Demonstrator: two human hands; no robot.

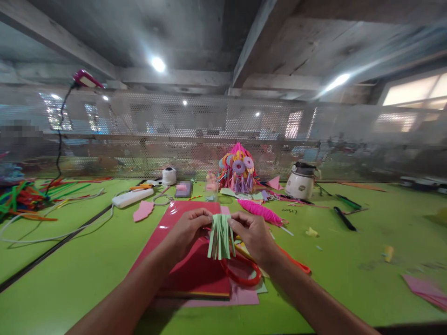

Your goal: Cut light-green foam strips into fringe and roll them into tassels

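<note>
Between my two hands hangs a light green paper fringe (221,237), its cut strips pointing down. My left hand (190,230) pinches its upper left corner, and my right hand (252,232) pinches the upper right corner. Below and behind the fringe lies a stack of red paper (195,274), partly covered by my left hand and arm. Red-handled scissors (244,281) rest at the stack's right side under my right hand; their blades are hidden. Pink paper (244,298) pokes out from under the stack.
A pink yarn bundle (261,211), a white jug (301,181) and a colourful tasselled paper piece (239,170) stand or lie beyond my hands. At left are a white power strip (132,197) with its cord and several coloured strips (21,197). A black pen-like tool (344,218) lies right.
</note>
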